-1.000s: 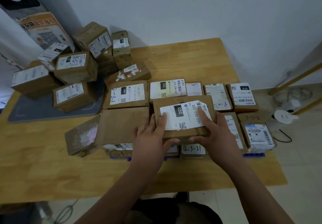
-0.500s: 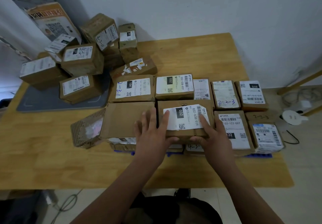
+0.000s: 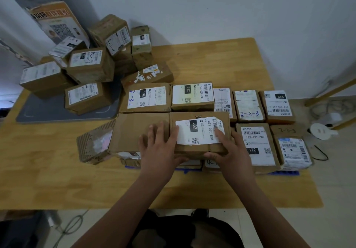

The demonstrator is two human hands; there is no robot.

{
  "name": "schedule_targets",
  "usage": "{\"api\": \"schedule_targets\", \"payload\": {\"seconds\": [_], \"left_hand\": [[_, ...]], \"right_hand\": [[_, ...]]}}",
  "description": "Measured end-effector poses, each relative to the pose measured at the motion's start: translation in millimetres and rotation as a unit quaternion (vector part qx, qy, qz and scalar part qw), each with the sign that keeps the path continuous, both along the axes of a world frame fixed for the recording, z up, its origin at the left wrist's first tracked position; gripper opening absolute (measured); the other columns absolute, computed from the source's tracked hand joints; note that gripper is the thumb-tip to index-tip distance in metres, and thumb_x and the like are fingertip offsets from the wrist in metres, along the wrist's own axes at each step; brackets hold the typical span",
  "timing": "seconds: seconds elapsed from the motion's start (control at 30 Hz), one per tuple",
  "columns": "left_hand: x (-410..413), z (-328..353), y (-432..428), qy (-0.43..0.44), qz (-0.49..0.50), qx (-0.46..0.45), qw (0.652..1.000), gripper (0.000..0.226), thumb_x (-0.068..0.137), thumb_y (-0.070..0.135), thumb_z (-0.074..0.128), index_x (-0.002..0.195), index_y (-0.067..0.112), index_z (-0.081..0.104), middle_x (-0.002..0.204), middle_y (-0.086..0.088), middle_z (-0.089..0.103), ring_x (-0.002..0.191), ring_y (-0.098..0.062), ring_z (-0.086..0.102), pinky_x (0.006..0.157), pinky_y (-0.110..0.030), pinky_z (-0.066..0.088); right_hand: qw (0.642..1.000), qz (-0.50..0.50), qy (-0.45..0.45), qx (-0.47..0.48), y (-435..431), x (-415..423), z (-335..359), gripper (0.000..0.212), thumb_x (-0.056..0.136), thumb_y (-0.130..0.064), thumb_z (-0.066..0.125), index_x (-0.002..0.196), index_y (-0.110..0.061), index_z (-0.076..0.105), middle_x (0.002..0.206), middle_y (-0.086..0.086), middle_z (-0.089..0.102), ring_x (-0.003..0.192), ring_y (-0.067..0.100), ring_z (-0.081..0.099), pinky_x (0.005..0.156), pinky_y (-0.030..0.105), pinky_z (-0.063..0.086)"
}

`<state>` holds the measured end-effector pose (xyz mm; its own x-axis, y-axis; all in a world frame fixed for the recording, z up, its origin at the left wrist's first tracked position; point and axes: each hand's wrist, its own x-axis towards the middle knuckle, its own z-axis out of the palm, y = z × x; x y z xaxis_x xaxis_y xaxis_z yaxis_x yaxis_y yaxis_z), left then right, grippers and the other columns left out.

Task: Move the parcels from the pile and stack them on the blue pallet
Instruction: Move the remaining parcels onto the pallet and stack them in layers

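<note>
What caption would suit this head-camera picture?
Left hand and right hand hold a labelled parcel atop boxes on the blue pallet, pile behind.

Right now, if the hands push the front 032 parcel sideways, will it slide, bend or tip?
Flat and wide, the front 032 parcel probably slides rather than tips. Its cardboard looks stiff, so it likely bends little.
</note>
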<state>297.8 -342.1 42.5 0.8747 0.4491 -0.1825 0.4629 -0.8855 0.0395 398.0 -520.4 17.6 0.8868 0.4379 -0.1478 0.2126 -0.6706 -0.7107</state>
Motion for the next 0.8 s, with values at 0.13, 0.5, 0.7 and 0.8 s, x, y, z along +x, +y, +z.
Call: {"api": "schedule_targets", "payload": {"seconds": [0.13,0.5,0.7,0.8], "left_hand": [[-0.9,-0.1,1.8,-0.010,-0.009,0.007,1.000,0.087,0.085,0.056,0.060,0.151,0.034,0.006,0.160,-0.007,0.005,0.146,-0.038,0.001,0.115,-0.058,0.013],[-0.1,3.2,6.8,-0.016,-0.022,0.013,1.000,0.083,0.080,0.045,0.070,0.145,0.031,0.021,0.156,-0.001,0.024,0.143,-0.032,0.017,0.108,-0.053,0.028],[-1.0,5.9,7.3,-0.014,-0.020,0.000,1.000,0.091,0.072,0.081,0.038,0.148,0.033,0.022,0.156,0.001,0.023,0.143,-0.032,0.016,0.110,-0.053,0.026],[-3.7,6.5,5.5,-0.043,-0.026,0.001,0.999,0.094,0.073,0.086,0.001,0.146,0.031,0.027,0.154,0.000,0.028,0.142,-0.029,0.021,0.107,-0.053,0.029]], "right_hand": [[1.000,0.000,0.002,0.002,-3.1,-1.0,1.5,0.076,0.075,-0.043,0.077,0.142,-0.037,0.044,0.154,0.003,0.030,0.139,0.024,0.034,0.104,0.047,0.046],[0.999,-0.006,0.037,0.016,-3.8,2.5,5.9,0.097,0.070,-0.040,0.083,0.149,-0.034,0.028,0.144,0.000,0.032,0.131,0.018,0.036,0.103,0.040,0.045],[0.998,0.026,0.048,-0.010,-3.5,0.9,6.4,0.105,0.074,-0.048,0.078,0.150,-0.046,0.005,0.153,-0.005,0.012,0.140,0.022,0.025,0.108,0.047,0.041],[0.999,0.037,0.025,-0.010,-3.7,0.3,9.6,0.102,0.076,-0.053,0.073,0.147,-0.050,0.000,0.157,-0.011,-0.005,0.148,0.024,0.007,0.112,0.054,0.033]]}}
